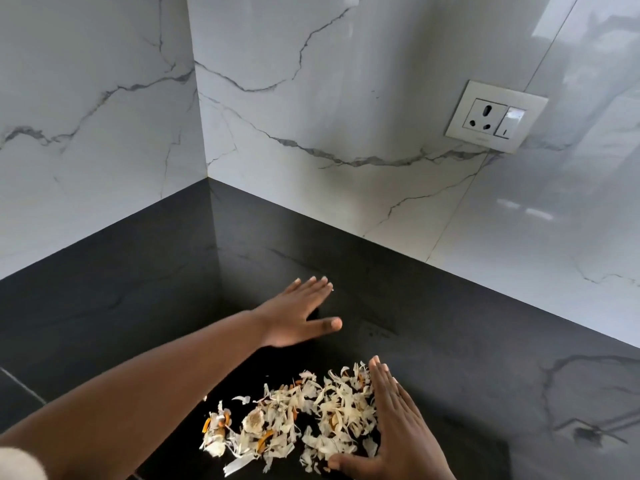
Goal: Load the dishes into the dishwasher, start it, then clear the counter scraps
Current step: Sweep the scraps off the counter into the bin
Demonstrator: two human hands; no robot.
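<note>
At lower centre, pale peel scraps [294,415] lie on the black desk [467,358]; the right hand [394,424] rests flat against their right edge, the left hand [294,315] spreads open above them

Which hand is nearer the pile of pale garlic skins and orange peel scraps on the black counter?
The right hand: its flat fingers lie against the right edge of the pile of pale garlic skins and orange peel scraps. The left hand is stretched out beyond the pile, toward the wall corner, apart from it.

Pile of papery scraps [294,420]: cream-white, orange bits
Polished stone counter [433,341]: black — faint grey veins
Glossy wall tiles [311,98]: white — grey marbling
</note>
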